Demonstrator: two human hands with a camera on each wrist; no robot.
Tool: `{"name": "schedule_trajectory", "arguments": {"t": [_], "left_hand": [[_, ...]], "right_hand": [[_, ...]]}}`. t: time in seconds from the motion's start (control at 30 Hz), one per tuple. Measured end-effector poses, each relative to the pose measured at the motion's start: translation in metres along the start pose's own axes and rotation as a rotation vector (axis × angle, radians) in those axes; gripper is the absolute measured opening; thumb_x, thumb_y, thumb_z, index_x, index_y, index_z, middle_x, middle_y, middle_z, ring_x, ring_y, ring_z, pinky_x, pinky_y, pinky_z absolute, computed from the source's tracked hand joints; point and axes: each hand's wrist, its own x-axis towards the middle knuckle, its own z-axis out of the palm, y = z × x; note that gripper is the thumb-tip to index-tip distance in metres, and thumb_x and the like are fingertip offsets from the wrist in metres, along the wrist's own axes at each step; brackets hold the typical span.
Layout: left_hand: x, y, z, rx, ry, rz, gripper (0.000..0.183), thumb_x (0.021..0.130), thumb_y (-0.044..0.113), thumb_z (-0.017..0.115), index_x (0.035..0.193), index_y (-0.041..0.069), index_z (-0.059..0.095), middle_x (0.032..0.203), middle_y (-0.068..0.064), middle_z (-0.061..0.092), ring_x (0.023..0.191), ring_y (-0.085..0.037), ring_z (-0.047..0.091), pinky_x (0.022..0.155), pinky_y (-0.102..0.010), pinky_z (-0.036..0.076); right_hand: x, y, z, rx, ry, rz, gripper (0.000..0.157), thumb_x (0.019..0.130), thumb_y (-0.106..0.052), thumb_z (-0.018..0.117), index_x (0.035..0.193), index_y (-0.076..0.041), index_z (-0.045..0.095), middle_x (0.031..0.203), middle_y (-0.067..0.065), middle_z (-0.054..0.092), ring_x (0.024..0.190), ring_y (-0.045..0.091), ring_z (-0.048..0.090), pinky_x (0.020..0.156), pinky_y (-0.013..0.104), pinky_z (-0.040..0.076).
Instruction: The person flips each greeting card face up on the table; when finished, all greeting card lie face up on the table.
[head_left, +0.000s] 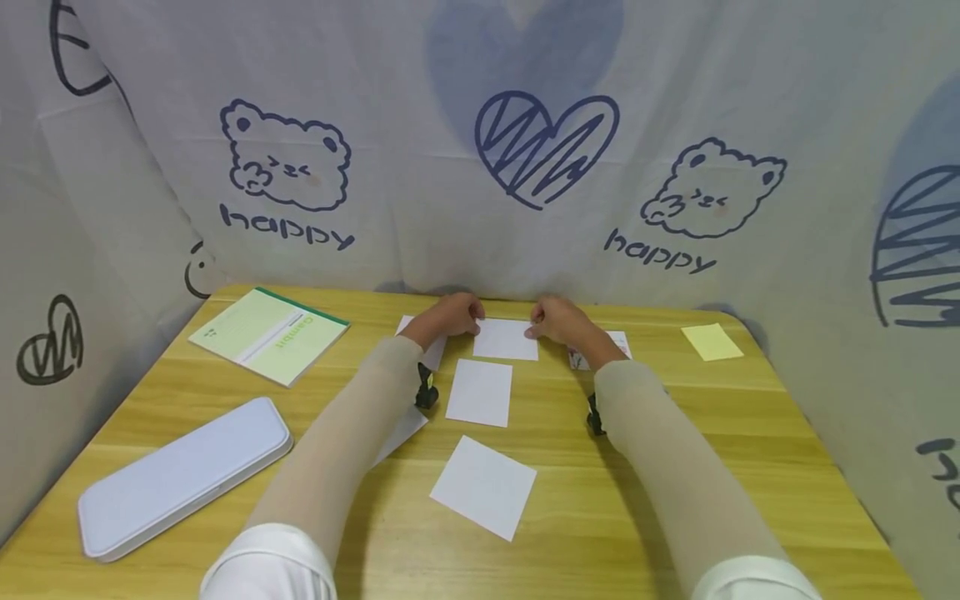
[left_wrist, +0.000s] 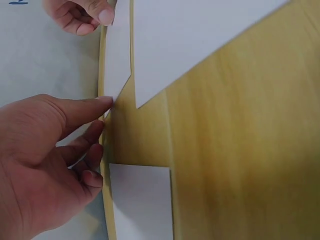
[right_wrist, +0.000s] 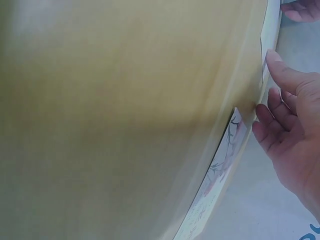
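Note:
At the far edge of the table lies a white card (head_left: 506,339), held at both sides. My left hand (head_left: 457,315) grips its left end; in the left wrist view the thumb (left_wrist: 95,106) lies on the corner and the other fingers curl at the table edge. On the opposite end is my right hand (head_left: 558,320), its thumb (right_wrist: 280,67) at the card's edge with the fingers bent below. A second white card (head_left: 480,392) lies just nearer, and a third white card (head_left: 483,487) lies turned in front of it.
Beside the left wrist is a partly covered white card (head_left: 433,354); another paper (head_left: 402,433) shows under the left forearm. A printed card (right_wrist: 220,165) lies by the right hand. A notebook (head_left: 270,335), a white case (head_left: 183,479) and a yellow sticky note (head_left: 712,342) lie farther out. A printed curtain (head_left: 420,208) hangs behind.

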Motion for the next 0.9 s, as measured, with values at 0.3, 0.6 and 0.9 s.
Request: {"name": "schedule_trajectory", "arguments": {"t": [0.3, 0.6, 0.9], "left_hand": [[0.0037, -0.0023, 0.0038, -0.019, -0.001, 0.011, 0.036, 0.097, 0.015, 0.067, 0.131, 0.006, 0.061, 0.131, -0.013, 0.061, 0.12, -0.027, 0.056, 0.104, -0.04, 0.046], [0.0069, 0.0011, 0.0054, 0.022, 0.004, 0.017, 0.042, 0.097, 0.023, 0.068, 0.135, 0.005, 0.06, 0.133, -0.012, 0.061, 0.122, -0.026, 0.055, 0.107, -0.04, 0.044], [0.008, 0.0022, 0.0019, -0.091, 0.036, 0.04, 0.033, 0.097, 0.013, 0.067, 0.126, 0.0, 0.059, 0.118, -0.015, 0.059, 0.1, -0.024, 0.053, 0.09, -0.038, 0.047]], "right_hand": [[0.0003, 0.0058, 0.0017, 0.004, -0.019, -0.027, 0.05, 0.093, -0.033, 0.074, 0.131, -0.004, 0.059, 0.13, 0.013, 0.06, 0.118, 0.028, 0.056, 0.105, 0.045, 0.046], [0.0026, 0.0085, 0.0013, -0.038, -0.01, -0.023, 0.05, 0.091, -0.033, 0.076, 0.128, -0.002, 0.06, 0.127, 0.014, 0.061, 0.118, 0.029, 0.056, 0.104, 0.044, 0.047], [0.0001, 0.0091, 0.0005, -0.01, 0.03, -0.063, 0.045, 0.093, -0.031, 0.074, 0.126, -0.003, 0.059, 0.123, 0.013, 0.06, 0.115, 0.028, 0.056, 0.103, 0.044, 0.047]]}}
